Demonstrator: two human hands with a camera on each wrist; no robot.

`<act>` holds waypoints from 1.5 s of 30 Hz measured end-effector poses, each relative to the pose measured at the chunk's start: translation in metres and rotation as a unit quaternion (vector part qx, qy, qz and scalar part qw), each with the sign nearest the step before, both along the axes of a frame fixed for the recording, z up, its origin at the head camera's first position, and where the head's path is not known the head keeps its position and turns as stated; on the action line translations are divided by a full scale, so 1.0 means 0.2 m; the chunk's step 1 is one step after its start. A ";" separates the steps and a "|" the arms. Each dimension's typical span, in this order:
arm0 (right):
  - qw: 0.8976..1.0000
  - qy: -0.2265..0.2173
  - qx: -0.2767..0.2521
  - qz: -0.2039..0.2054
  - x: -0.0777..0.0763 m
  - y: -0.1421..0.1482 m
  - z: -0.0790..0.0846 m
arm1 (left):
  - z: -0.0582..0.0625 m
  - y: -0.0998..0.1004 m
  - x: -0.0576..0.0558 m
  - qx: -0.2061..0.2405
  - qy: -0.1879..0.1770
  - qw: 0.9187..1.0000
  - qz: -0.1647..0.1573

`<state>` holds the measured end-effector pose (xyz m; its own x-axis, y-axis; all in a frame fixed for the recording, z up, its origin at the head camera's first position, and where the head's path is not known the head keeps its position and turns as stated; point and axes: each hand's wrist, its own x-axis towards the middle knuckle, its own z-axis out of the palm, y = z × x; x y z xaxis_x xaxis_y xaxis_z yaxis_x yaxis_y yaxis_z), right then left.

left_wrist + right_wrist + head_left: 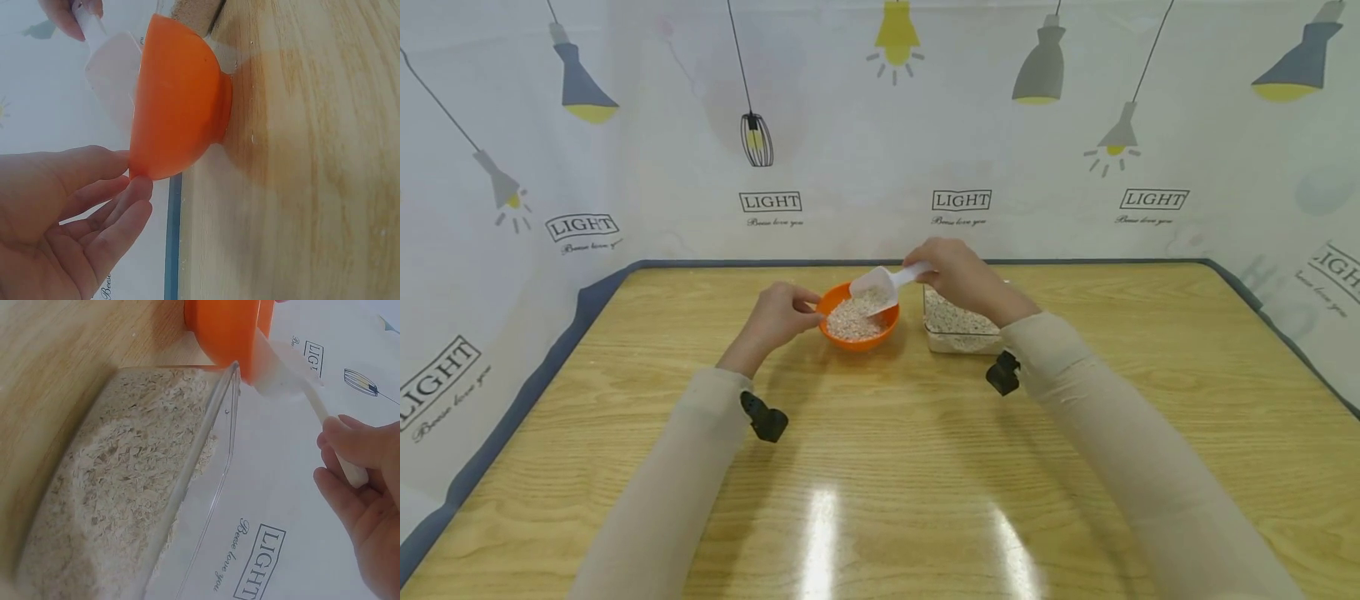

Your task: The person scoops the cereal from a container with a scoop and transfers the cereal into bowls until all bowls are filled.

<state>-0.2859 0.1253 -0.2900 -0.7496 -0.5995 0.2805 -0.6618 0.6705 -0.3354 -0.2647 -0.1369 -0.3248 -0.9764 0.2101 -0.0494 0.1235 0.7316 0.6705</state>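
Note:
An orange bowl [860, 343] holding pale flakes [852, 321] stands on the table. My left hand [781, 314] pinches its left rim between thumb and fingers, as the left wrist view shows close up [81, 206]. In my right hand [958, 275] is a white plastic scoop [883, 286], gripped by its handle. The scoop's blade is tilted down into the bowl, with some flakes at its mouth. To the right, under my right hand, sits a clear container [228, 425] filled with the same kind of flakes [131, 469].
The wooden table [880, 450] runs up to a pale curtain [850, 150] printed with lamps, close behind the bowl. A dark wrist camera [764, 417] is strapped to the left sleeve, another camera [1003, 373] to the right. The right forearm passes over the container's right end.

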 end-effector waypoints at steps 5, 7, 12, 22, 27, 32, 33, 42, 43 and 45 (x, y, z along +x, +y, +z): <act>1.000 0.008 -0.011 0.002 0.01 0.01 0.00 | 0.00 0.00 0.00 -0.001 -0.003 1.000 0.002; 1.000 0.015 -0.017 0.008 0.01 0.02 0.00 | 0.00 0.00 0.00 -0.001 -0.003 1.000 0.002; 0.999 0.032 -0.032 0.026 0.02 0.04 0.00 | 0.00 0.00 0.00 0.002 -0.003 1.000 -0.001; 0.996 0.070 -0.044 0.021 0.03 0.07 0.01 | 0.00 0.00 0.00 -0.002 -0.001 1.000 0.000; 0.996 0.074 -0.047 0.011 0.03 0.09 0.02 | -0.01 0.00 0.00 -0.005 0.003 1.000 -0.001; 0.996 0.068 -0.050 -0.001 0.04 0.11 0.02 | -0.01 0.00 0.00 -0.006 0.002 1.000 -0.001; 0.996 0.067 -0.051 -0.003 0.04 0.12 0.02 | -0.01 0.00 0.00 -0.006 0.001 1.000 -0.001; 0.997 0.048 -0.058 -0.006 0.05 0.18 0.03 | 0.00 0.00 0.01 0.002 0.007 1.000 0.011; 0.997 0.044 -0.059 -0.006 0.05 0.19 0.03 | 0.00 0.00 0.01 0.006 0.010 1.000 0.014; 0.997 0.034 -0.061 -0.011 0.05 0.20 0.04 | 0.00 -0.01 0.01 0.014 0.020 1.000 0.017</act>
<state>-0.2756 0.1662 -0.2822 -0.7396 -0.5406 0.4009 -0.6707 0.6422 -0.3711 -0.2626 -0.1379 -0.3239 -0.9842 0.1767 -0.0056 0.1248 0.7169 0.6859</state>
